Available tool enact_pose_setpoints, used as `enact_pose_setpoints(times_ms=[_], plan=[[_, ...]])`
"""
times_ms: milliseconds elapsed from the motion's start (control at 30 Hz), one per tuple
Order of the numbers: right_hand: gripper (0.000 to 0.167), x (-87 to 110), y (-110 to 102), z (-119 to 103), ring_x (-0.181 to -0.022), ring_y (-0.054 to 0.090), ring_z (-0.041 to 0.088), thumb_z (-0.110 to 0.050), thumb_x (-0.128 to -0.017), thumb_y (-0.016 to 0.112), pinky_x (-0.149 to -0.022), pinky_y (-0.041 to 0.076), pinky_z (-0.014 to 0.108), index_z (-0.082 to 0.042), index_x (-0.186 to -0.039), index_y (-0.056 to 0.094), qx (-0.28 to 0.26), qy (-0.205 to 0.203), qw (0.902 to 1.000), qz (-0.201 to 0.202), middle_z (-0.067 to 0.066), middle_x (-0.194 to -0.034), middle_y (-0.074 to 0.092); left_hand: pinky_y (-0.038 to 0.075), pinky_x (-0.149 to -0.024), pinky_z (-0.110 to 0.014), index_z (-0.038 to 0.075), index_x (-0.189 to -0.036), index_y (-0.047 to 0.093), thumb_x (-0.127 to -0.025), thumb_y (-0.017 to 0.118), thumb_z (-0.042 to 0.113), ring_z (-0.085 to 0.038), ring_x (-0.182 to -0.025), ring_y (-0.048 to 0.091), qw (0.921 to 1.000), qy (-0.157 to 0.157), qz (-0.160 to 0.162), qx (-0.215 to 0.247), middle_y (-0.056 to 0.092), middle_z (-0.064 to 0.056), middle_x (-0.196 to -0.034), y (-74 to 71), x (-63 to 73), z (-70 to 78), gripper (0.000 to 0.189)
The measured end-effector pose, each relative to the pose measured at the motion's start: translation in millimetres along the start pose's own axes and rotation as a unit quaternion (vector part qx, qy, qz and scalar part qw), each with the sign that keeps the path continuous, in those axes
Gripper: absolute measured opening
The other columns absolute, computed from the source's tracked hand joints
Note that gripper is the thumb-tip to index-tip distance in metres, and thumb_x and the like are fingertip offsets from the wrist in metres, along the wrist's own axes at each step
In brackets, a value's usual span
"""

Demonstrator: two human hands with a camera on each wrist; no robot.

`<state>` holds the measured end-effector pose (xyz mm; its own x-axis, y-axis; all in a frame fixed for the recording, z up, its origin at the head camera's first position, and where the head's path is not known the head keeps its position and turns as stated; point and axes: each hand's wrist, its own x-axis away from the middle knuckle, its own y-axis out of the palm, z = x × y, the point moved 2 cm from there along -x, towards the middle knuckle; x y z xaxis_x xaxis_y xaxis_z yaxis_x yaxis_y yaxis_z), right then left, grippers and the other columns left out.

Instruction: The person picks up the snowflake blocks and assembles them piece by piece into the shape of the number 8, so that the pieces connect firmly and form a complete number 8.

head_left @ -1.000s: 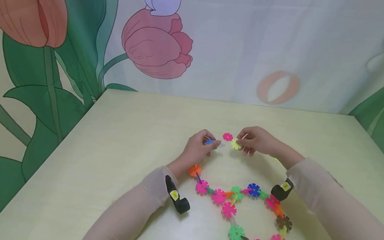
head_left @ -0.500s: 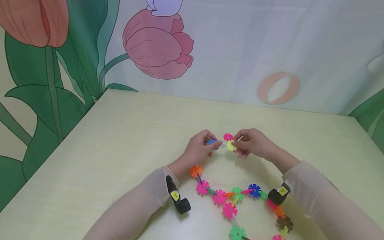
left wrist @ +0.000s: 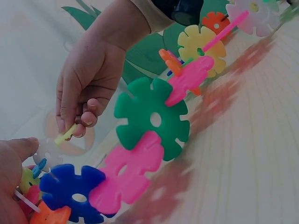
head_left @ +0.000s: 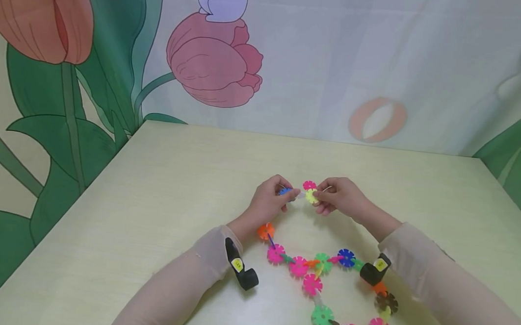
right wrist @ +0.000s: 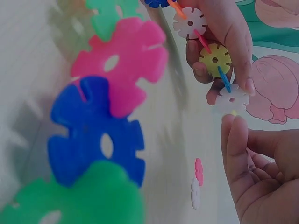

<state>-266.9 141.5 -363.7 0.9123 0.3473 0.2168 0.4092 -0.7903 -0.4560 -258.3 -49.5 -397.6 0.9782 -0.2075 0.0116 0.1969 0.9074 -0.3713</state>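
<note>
My left hand (head_left: 267, 199) pinches a whitish notched snowflake disc (right wrist: 232, 99) at the end of a linked chain. A blue disc (right wrist: 224, 79) and a yellow-green disc (right wrist: 215, 60) follow it, against the curled fingers. Opposite, my right hand (head_left: 342, 198) pinches a yellow snowflake disc (head_left: 312, 195) between thumb and fingertips. Edge-on, this disc meets the rim of the whitish one; most of it is hidden by the fingertips in the right wrist view. The joined chain of discs (head_left: 299, 266) lies nearer on the table, curved into a loop at the lower right.
A loose pink disc (head_left: 309, 185) lies just beyond the hands, with a white disc (right wrist: 195, 192) beside it in the right wrist view. Black wrist cameras (head_left: 247, 278) sit on both sleeves, the right one over part of the chain. A printed curtain (head_left: 310, 62) hangs behind the table.
My right hand has moved left and slightly nearer with the yellow disc, bringing it from apart up to the whitish disc. My left hand has stayed nearly still.
</note>
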Motion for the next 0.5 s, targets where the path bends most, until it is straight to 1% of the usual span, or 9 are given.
enact_pose_setpoints(times_ms=[200,333,500], plan=[[0.027,0.4,-0.1,-0.5,-0.060,0.065,0.007,-0.009,-0.097,0.055,-0.063,0.057,0.024,0.013,-0.111,0.051,-0.015,0.002,0.9999,0.004,0.017,-0.084,0.071,0.041,-0.056,-0.021,0.010,-0.104,0.056,-0.091,0.065,0.033,-0.015,-0.060,0.055,1.0000,0.001,0.002,0.003,0.070,-0.008,-0.094,-0.4,0.1,1.2,0.028],[0.025,1.7,1.6,-0.5,-0.060,0.065,0.007,-0.007,-0.097,0.055,-0.063,0.057,0.024,0.014,-0.110,0.050,-0.024,-0.009,0.9996,-0.009,0.013,-0.081,0.071,0.041,-0.057,-0.021,0.009,-0.104,0.056,-0.091,0.065,0.031,-0.015,-0.060,0.054,1.0000,0.002,-0.003,0.009,0.070,-0.009,-0.096,0.2,0.2,1.4,0.027],[0.022,2.3,5.1,-2.0,-0.060,0.065,0.006,-0.006,-0.097,0.053,-0.064,0.057,0.023,0.014,-0.106,0.050,-0.031,-0.022,0.9991,-0.015,0.009,-0.077,0.070,0.042,-0.057,-0.021,0.008,-0.102,0.056,-0.091,0.066,0.029,-0.014,-0.060,0.054,0.9998,0.006,-0.006,0.020,0.070,-0.011,-0.096,0.4,1.2,2.8,0.026]])
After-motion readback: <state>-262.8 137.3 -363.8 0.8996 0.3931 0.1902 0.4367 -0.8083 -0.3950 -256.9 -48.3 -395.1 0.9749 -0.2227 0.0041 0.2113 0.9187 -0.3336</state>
